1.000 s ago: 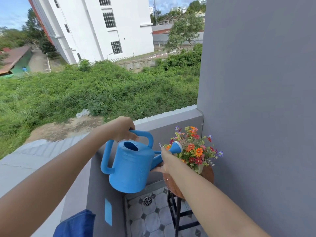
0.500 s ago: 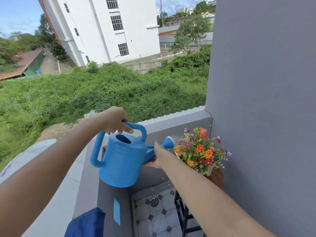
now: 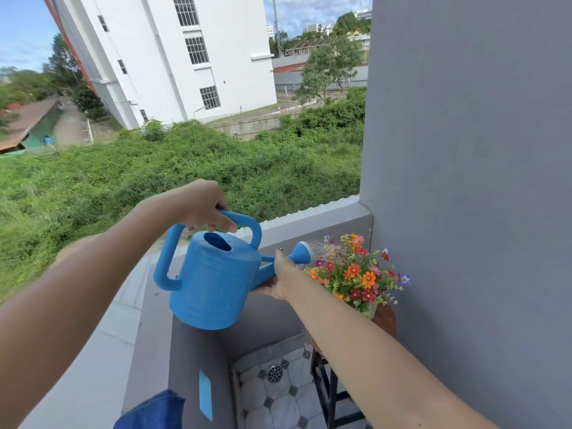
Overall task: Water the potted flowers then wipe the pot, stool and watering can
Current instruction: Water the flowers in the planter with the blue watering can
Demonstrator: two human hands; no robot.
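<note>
Now water sprays from the can [image 3: 216,280] onto the flowers [image 3: 353,274]; your left hand [image 3: 201,205] grips its handle, right hand [image 3: 280,278] cups the spout: watering has begun.

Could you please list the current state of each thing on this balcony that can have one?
watering can: lifted, tilted toward flowers, spraying
left hand: gripping the can's top handle
right hand: supporting the spout from beneath
flowers: upright in pot, under the spray
stool: standing, bearing the pot
floor drain: uncovered
</note>
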